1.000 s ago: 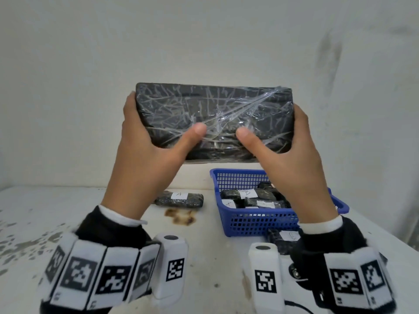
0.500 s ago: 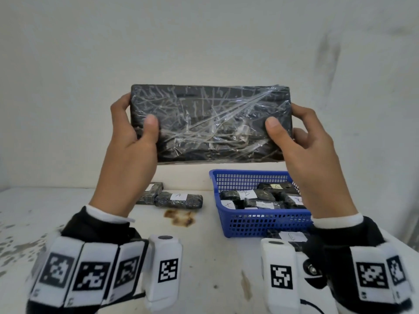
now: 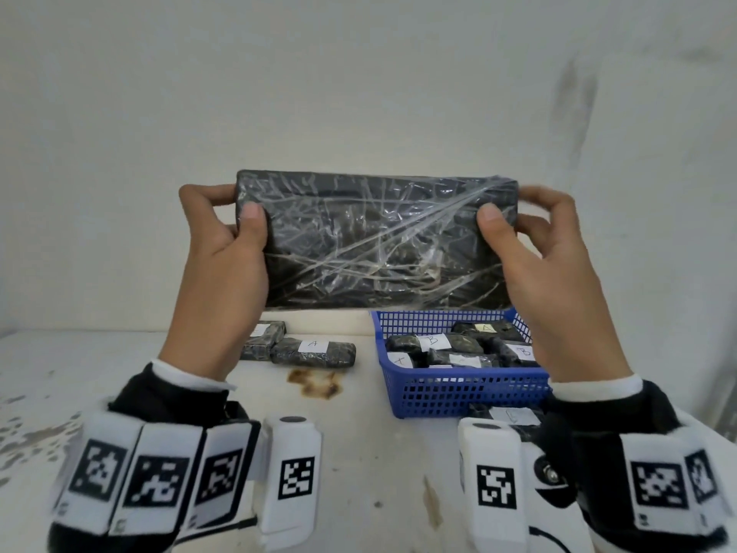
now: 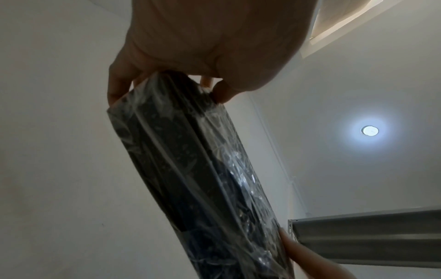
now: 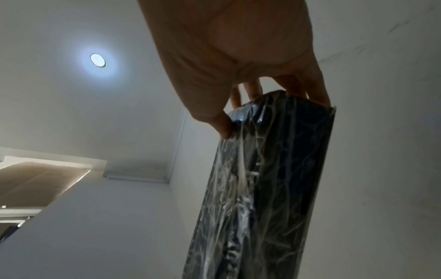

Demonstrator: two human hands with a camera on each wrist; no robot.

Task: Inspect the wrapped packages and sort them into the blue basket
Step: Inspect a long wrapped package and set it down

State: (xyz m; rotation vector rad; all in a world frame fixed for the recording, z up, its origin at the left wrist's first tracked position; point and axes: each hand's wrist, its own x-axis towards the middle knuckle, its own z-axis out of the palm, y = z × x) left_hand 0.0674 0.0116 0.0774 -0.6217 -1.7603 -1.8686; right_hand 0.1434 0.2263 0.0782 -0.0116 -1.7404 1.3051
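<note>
I hold a large black package [image 3: 371, 241] wrapped in clear film upright in front of me, above the table. My left hand [image 3: 223, 217] grips its left end, thumb on the near face and fingers behind. My right hand [image 3: 530, 221] grips the right end the same way. The left wrist view shows the package [image 4: 198, 169] edge-on under the left hand [image 4: 167, 85]. In the right wrist view the package [image 5: 267, 188] hangs below the right hand [image 5: 262, 102]. The blue basket [image 3: 458, 389] sits below at right with several small labelled packages [image 3: 434, 341] inside.
Two small wrapped packages [image 3: 311, 351] lie on the white table [image 3: 119, 373] left of the basket, beside a brown stain [image 3: 315, 383]. Another labelled package [image 3: 506, 417] lies just in front of the basket. A white wall stands close behind.
Both hands have slid outward from the package's lower middle to its two ends. The thumbs now sit near the upper corners, and the package has come slightly lower.
</note>
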